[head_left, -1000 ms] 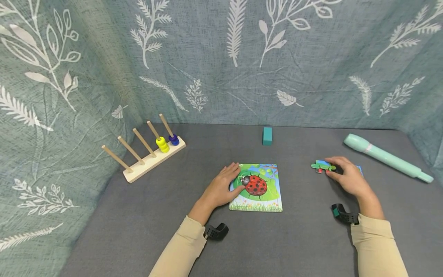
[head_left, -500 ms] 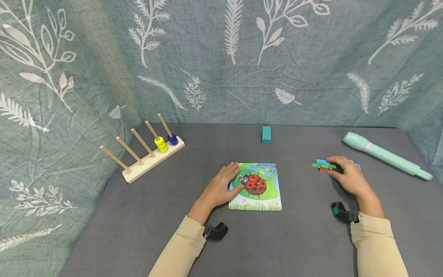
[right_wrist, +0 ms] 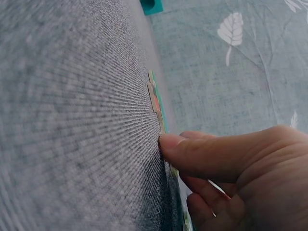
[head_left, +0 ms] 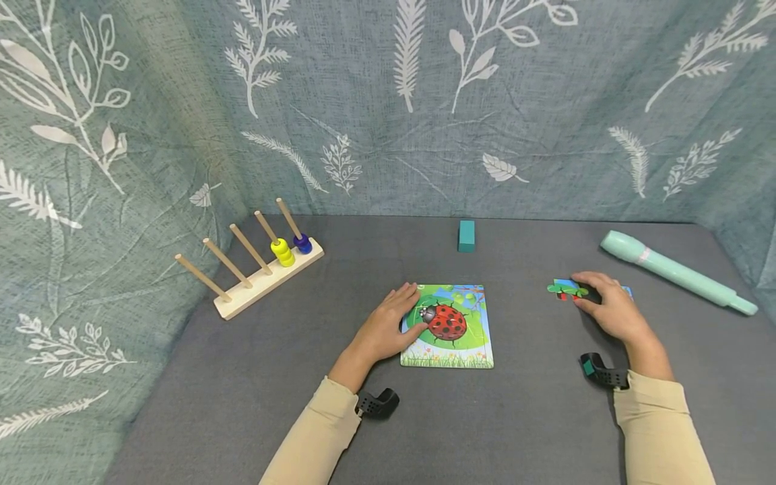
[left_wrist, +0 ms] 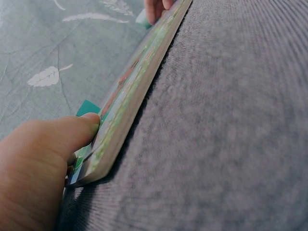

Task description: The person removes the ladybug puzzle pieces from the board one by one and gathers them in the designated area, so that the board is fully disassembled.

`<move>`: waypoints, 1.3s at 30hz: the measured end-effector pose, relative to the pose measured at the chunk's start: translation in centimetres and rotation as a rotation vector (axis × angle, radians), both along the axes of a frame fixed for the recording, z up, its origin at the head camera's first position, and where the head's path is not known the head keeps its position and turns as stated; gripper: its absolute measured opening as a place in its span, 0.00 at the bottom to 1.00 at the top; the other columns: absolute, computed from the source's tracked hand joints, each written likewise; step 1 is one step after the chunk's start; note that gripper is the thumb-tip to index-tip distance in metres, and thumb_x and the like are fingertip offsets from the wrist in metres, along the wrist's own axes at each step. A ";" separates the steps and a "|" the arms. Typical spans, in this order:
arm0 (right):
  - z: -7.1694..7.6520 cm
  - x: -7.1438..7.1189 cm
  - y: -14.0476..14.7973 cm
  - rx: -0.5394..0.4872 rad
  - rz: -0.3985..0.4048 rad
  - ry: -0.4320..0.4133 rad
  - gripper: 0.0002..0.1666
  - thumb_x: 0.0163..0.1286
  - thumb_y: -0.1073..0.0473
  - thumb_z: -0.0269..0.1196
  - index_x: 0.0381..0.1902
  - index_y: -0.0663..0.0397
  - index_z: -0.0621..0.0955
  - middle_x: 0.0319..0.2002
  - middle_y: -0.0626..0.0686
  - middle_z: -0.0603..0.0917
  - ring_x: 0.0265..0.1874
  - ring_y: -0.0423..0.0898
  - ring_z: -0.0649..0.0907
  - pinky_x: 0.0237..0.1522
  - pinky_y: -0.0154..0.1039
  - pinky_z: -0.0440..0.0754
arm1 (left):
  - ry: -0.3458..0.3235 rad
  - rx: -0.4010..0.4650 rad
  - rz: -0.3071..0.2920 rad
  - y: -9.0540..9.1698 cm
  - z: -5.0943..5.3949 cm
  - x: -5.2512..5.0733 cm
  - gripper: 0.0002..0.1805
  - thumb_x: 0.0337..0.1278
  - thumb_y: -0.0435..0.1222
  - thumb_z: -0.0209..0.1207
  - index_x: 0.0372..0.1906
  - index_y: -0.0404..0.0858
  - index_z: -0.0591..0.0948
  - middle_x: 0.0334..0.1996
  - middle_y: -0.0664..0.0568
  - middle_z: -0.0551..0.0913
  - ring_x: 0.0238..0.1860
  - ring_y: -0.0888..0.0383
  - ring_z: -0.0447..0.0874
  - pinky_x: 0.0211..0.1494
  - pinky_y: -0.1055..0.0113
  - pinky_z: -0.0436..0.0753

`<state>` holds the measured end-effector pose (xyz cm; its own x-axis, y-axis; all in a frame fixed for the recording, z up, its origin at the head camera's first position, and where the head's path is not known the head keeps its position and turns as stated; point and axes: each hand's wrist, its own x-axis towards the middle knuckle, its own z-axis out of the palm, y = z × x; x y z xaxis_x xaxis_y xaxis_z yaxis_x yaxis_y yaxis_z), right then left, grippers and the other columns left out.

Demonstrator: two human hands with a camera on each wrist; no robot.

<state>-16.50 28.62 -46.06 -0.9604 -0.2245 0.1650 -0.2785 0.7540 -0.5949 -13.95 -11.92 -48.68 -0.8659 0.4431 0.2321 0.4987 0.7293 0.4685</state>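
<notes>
A square ladybug jigsaw puzzle (head_left: 447, 323) lies flat on the dark grey table. My left hand (head_left: 383, 331) rests along its left side, fingers extended at the edge and thumb on the picture. In the left wrist view the thumb (left_wrist: 79, 132) presses the puzzle's top near a corner. Farther right, my right hand (head_left: 612, 311) pinches a jigsaw piece (head_left: 565, 289) in green, blue and red between thumb and forefinger, low at the tabletop. A bit of blue shows beyond that hand; the palm hides the rest. In the right wrist view the thumb (right_wrist: 185, 151) touches the piece's edge.
A wooden peg stand (head_left: 267, 283) with yellow and blue beads stands at the left. A teal block (head_left: 466, 236) is at the back. A mint-green tube-shaped thing (head_left: 679, 271) lies at the back right. A leaf-patterned curtain (head_left: 388, 135) hangs behind the table (head_left: 485, 431).
Both hands keep their places on the puzzle and the piece. The whole head view has shifted slightly; nothing else visibly moves.
</notes>
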 end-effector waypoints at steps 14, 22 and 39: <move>1.5 0.1 -1.2 -0.114 -0.016 -0.086 0.36 0.66 0.57 0.63 0.66 0.70 0.65 0.62 0.72 0.67 0.59 0.69 0.67 0.55 0.63 0.68 | -0.016 -0.009 0.004 0.0 0.5 -0.1 0.35 0.60 0.48 0.60 0.68 0.34 0.67 0.70 0.44 0.64 0.73 0.51 0.57 0.77 0.59 0.56; 2.2 -0.1 -3.2 -0.200 0.056 -0.118 0.37 0.66 0.61 0.62 0.67 0.70 0.62 0.64 0.72 0.66 0.63 0.71 0.65 0.59 0.65 0.66 | -0.004 0.014 0.002 -0.2 0.7 -0.3 0.35 0.59 0.47 0.60 0.67 0.33 0.68 0.69 0.43 0.65 0.72 0.50 0.58 0.76 0.58 0.58; 2.3 -0.1 -10.0 -0.252 0.209 -0.179 0.35 0.65 0.60 0.63 0.67 0.65 0.65 0.65 0.66 0.68 0.65 0.64 0.67 0.68 0.60 0.62 | -0.051 0.088 0.014 -0.9 1.1 -1.1 0.38 0.57 0.47 0.63 0.69 0.34 0.66 0.70 0.44 0.63 0.73 0.51 0.55 0.76 0.56 0.57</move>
